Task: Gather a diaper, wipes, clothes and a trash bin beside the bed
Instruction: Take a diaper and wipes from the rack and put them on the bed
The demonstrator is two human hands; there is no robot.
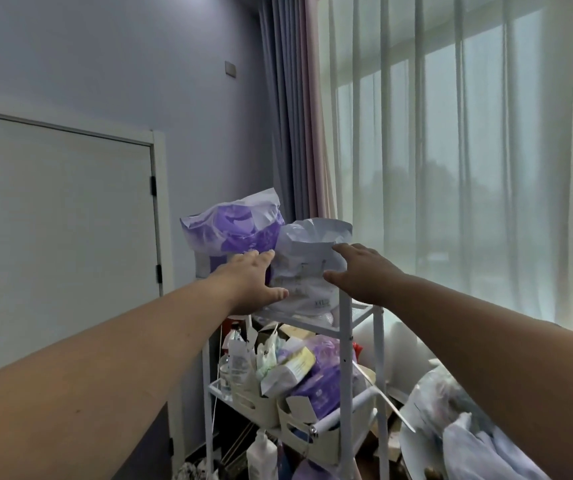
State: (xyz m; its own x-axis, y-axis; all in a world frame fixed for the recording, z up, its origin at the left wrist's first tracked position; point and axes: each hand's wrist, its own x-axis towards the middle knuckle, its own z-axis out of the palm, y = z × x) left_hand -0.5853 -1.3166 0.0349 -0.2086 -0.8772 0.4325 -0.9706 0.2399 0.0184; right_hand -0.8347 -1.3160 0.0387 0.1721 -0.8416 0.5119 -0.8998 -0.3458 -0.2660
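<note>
So we've got both arms stretched out to the top shelf of the white rack [345, 327] by the window, and both hands are on the pale, crumpled-open pack [307, 258] sitting there. We're guessing that's the diaper pack, though the print on it is too small to read. Our left hand [253, 280] is on its left side, fingers straight and fairly close together, thumb low on the front. Our right hand [357, 268] comes in from the right, fingers spread a bit wider, laid flat on the face of the pack. Neither hand is really curled round it, more like bracketing it from 2 sides.

That makes sense to us: it's a soft, floppy bag with an open top, so 1 hand alone would probably squash it or tip it. Steadying from both sides keeps it upright while we reach in or lift.

The purple pack [233, 230] stands just behind and to the left, touching the pale one, so pulling 1 could drag the other. The lower shelf bins [298, 427] are stuffed with bottles and packets, maybe wipes in there, can't tell. No bed or trash bin in view, so the gathering looks barely started.
</note>
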